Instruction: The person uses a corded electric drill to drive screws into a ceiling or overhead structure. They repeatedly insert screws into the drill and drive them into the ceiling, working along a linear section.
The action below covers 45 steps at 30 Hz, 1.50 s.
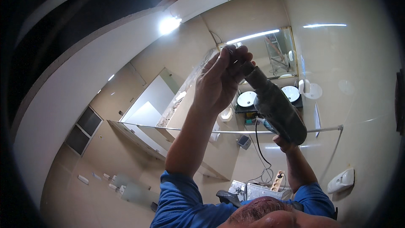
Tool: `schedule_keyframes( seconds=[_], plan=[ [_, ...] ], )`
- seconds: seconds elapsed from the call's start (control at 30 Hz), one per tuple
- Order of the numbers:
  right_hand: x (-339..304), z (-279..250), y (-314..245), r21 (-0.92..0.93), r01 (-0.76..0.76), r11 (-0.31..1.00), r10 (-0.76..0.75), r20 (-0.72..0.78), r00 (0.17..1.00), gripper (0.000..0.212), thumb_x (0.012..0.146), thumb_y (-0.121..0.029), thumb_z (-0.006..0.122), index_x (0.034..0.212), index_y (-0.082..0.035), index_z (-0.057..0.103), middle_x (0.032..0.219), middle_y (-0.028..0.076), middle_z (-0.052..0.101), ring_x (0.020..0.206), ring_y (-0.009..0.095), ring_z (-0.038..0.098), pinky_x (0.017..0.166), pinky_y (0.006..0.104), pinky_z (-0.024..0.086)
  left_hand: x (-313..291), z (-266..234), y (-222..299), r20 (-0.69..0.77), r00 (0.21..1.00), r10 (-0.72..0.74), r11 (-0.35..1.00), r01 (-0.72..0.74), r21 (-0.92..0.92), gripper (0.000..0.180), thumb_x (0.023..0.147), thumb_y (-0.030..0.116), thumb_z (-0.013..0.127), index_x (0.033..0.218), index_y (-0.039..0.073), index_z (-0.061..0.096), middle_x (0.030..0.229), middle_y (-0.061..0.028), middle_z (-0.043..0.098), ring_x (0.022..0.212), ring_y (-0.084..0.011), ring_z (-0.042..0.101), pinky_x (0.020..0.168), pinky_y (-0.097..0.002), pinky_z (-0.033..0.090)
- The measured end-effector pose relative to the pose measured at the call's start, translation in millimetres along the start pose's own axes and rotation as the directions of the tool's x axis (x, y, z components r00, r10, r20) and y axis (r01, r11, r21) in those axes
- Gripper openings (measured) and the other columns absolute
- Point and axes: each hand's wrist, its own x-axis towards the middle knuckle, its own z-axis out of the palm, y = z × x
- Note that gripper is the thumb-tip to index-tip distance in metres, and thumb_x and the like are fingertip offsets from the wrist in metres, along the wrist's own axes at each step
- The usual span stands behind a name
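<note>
Both of my arms, in blue sleeves, reach up from the lower edge. My left hand [221,80] is closed around the front end of a dark grey power drill [278,112], at its chuck; any bit is hidden by the fingers. My right hand [284,142] holds the drill from below at its handle and is mostly hidden behind the drill's body. The drill is tilted, its nose pointing up and to the left. A black cord [259,147] hangs from the drill down toward a beige power strip [277,180].
This is a beige tiled bathroom. A mirror [276,55] hangs above two round white basins [247,99]. A thin metal rail [202,130] runs across a glass partition. A white wall box [341,180] sits at the right, and a bright lamp [168,25] shines at the upper left.
</note>
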Motion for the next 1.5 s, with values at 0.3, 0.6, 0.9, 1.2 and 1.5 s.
schedule_keyframes(
  seconds=[0.3,0.6,0.9,1.2,1.5],
  plan=[
    [27.6,-4.0,8.3,-0.079,0.187,0.979,-0.185,0.031,0.982,0.1,0.075,-0.056,0.09,0.14,0.011,0.055,0.135,0.026,0.062,0.125,0.037,0.064,0.106,0.0443,0.053,23.8,-6.6,15.0,0.072,0.996,-0.048,0.998,0.045,0.041,0.026,0.111,0.021,0.048,0.123,0.006,0.065,0.119,-0.0137,0.072,0.118,-0.0298,0.069,0.109,-0.0506,0.053],
    [47.8,21.7,3.2,-0.155,0.292,0.944,-0.292,0.024,0.956,0.093,0.077,-0.05,0.09,0.138,0.012,0.056,0.133,0.027,0.063,0.118,0.036,0.068,0.1,0.0406,0.057,39.8,-0.1,26.3,-0.088,0.996,-0.023,0.939,0.052,0.341,0.026,0.109,0.023,0.054,0.117,0.001,0.063,0.105,-0.0165,0.073,0.104,-0.0307,0.073,0.094,-0.0432,0.061],
    [58.1,46.0,21.6,-0.111,0.318,0.942,-0.319,0.004,0.948,0.099,0.077,-0.049,0.091,0.143,0.012,0.05,0.135,0.025,0.061,0.12,0.032,0.067,0.101,0.0399,0.057,53.0,3.6,48.0,-0.005,1.0,-0.017,0.967,0.018,0.253,0.024,0.108,0.025,0.053,0.118,0.004,0.062,0.111,-0.015,0.071,0.113,-0.0329,0.069,0.108,-0.052,0.051],
    [61.5,58.1,30.8,0.04,0.196,0.98,-0.195,-0.009,0.981,0.093,0.079,-0.044,0.09,0.143,0.01,0.05,0.135,0.025,0.061,0.121,0.032,0.067,0.102,0.0425,0.058,57.7,-15.7,52.7,0.02,1.0,0.015,0.945,-0.021,0.327,0.022,0.109,0.021,0.053,0.118,0.005,0.064,0.112,-0.0149,0.074,0.109,-0.0318,0.073,0.106,-0.0512,0.054],
    [62.3,66.2,39.0,0.151,0.086,0.985,-0.08,-0.046,0.996,0.094,0.077,-0.046,0.091,0.142,0.01,0.05,0.131,0.023,0.064,0.12,0.031,0.067,0.103,0.0429,0.055,71.4,-11.2,53.1,-0.016,0.999,0.033,0.926,-0.025,0.376,0.026,0.107,0.027,0.059,0.113,0.002,0.066,0.102,-0.0144,0.074,0.1,-0.0311,0.075,0.096,-0.0453,0.06]
  ],
)
